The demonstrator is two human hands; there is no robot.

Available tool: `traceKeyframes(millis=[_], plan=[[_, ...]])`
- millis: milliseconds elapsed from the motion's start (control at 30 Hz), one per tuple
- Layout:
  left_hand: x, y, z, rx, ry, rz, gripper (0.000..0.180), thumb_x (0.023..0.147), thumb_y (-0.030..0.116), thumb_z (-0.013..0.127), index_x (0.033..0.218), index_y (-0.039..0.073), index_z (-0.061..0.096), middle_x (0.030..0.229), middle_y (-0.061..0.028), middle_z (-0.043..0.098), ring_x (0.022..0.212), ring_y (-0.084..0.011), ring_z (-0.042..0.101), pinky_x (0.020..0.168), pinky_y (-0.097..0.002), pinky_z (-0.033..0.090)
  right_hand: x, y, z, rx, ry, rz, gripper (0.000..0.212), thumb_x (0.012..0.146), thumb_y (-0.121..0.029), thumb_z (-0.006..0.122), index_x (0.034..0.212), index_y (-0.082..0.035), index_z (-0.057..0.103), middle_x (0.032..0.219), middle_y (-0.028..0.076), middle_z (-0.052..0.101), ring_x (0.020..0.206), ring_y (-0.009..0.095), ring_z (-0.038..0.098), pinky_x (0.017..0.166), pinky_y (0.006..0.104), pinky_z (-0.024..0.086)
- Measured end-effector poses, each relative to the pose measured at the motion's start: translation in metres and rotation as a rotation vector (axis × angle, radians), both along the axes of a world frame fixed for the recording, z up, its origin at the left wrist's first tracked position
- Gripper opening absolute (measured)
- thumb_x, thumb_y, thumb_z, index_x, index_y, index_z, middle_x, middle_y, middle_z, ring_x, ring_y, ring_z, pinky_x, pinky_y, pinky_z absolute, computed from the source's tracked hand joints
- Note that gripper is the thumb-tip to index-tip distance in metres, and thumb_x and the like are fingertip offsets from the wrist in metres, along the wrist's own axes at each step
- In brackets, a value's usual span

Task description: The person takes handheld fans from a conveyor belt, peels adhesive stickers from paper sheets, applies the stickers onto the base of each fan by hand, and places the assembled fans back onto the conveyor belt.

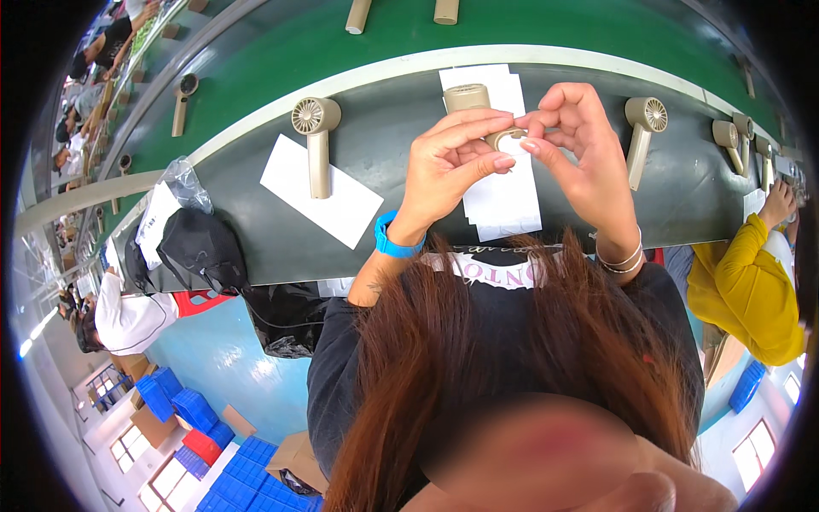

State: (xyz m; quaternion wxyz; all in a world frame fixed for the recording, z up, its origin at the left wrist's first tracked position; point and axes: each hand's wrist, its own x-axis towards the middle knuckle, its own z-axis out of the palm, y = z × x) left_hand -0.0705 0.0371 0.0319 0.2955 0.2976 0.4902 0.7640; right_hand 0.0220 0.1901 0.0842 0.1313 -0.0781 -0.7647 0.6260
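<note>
A beige handheld fan [474, 107] is held up above the dark worktable [401, 111], over a stack of white paper sheets [505, 192]. Its round head is mostly hidden behind the fingers; only the blunt end of its handle shows clearly. The left hand [448, 162] has its fingers closed around the fan, and the right hand [580, 149] pinches the fan's rim between thumb and fingertips. Left of the held fan, a second beige fan [316, 136] lies on a single white sheet [320, 189]; right of it, another fan [641, 132] rests on the table. Further left sits a black bag [200, 247]. Beyond the table runs a green conveyor belt [324, 43].
</note>
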Motion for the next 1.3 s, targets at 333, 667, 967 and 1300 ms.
traceKeyframes(millis=[333,667,967,1300], plan=[[0.0,0.0,-0.002,-0.011,0.014,0.005,0.035,0.076,-0.008,0.067,0.111,-0.005,0.06,0.118,-0.0152,0.054,0.086,-0.0187,0.064,0.075,-0.0256,0.055,-0.001,0.0,0.002,0.025,-0.023,0.004,0.032,0.082,0.006,0.059,0.107,-0.003,0.041,0.085,0.005,0.055,0.096,0.016,0.058,0.081,0.0273,0.048],[0.002,0.001,0.0,-0.008,-0.002,0.0,0.033,0.079,-0.007,0.064,0.112,-0.006,0.059,0.118,-0.0147,0.053,0.087,-0.0204,0.065,0.075,-0.0279,0.057,0.0,-0.002,0.005,0.069,-0.024,-0.016,0.033,0.081,0.008,0.059,0.106,-0.003,0.041,0.085,0.005,0.056,0.095,0.016,0.06,0.08,0.0275,0.049],[0.009,0.006,0.002,-0.025,0.021,0.054,0.027,0.081,-0.006,0.063,0.108,-0.006,0.061,0.114,-0.0143,0.056,0.087,-0.0201,0.065,0.071,-0.027,0.058,0.005,-0.004,0.007,0.272,0.0,-0.071,0.036,0.08,0.005,0.061,0.109,-0.002,0.042,0.079,0.007,0.061,0.087,0.018,0.063,0.078,0.0292,0.048],[0.017,0.014,0.002,-0.044,0.058,0.11,0.026,0.081,-0.006,0.063,0.107,-0.005,0.062,0.111,-0.0138,0.057,0.082,-0.0172,0.066,0.069,-0.025,0.058,0.01,-0.008,0.009,0.686,0.089,-0.204,0.043,0.075,0.0,0.063,0.113,-0.009,0.046,0.073,0.001,0.056,0.069,0.023,0.057,0.072,0.0338,0.039]])
